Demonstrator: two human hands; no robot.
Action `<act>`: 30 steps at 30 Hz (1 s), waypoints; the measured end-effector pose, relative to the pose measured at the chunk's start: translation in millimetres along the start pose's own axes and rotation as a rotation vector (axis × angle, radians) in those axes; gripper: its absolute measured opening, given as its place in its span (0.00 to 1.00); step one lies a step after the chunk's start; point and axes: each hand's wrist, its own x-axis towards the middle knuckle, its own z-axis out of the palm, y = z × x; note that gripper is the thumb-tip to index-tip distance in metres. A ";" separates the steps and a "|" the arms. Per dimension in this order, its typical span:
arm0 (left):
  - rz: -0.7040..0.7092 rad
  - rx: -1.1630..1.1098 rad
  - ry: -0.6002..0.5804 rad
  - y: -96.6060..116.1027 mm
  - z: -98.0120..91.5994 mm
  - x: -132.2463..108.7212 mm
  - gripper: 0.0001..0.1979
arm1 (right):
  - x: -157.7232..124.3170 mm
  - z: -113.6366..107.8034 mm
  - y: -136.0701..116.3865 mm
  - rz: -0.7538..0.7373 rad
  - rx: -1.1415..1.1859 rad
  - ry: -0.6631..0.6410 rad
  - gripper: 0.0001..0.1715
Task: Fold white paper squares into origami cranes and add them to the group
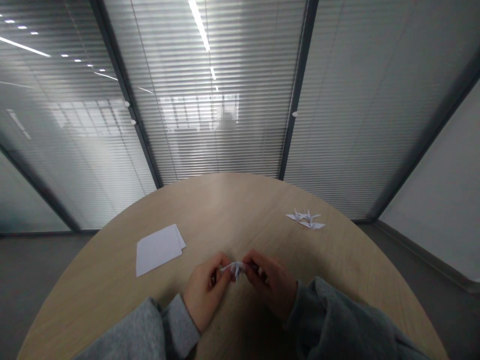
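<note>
Between my two hands, low over the near middle of the table, is a small white folded paper crane (237, 268). My left hand (208, 286) pinches its left side between thumb and fingers. On the other side, my right hand (270, 281) grips the right end in the same way. The fingertips hide both ends of the crane. Finished-looking paper cranes (308, 218) sit grouped together to the right, beyond my right hand. White paper sheets (159, 251) lie to the left, stacked with one corner sticking out.
The round wooden table (232, 205) has its curved far edge close to a glass partition with blinds (225, 150). A white wall panel (442, 200) stands at the right, and grey floor (33, 270) shows beside the table.
</note>
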 end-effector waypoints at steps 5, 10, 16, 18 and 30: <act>-0.003 -0.219 -0.034 2.7 0.9 2.7 0.18 | -0.1 5.3 1.3 0.196 0.356 -0.018 0.20; 0.014 -0.435 -0.066 2.0 0.3 4.9 0.20 | 3.4 7.1 -1.8 0.341 0.689 -0.034 0.27; -0.053 -0.481 -0.116 -0.8 1.1 4.2 0.23 | 5.9 4.7 -5.1 0.445 0.897 -0.040 0.28; -0.048 -0.473 -0.109 -0.5 1.3 3.7 0.23 | 5.8 4.6 -5.7 0.492 0.937 -0.036 0.27; 0.048 -0.401 -0.054 2.8 0.3 4.7 0.23 | 5.2 8.7 -4.9 0.553 1.000 -0.048 0.27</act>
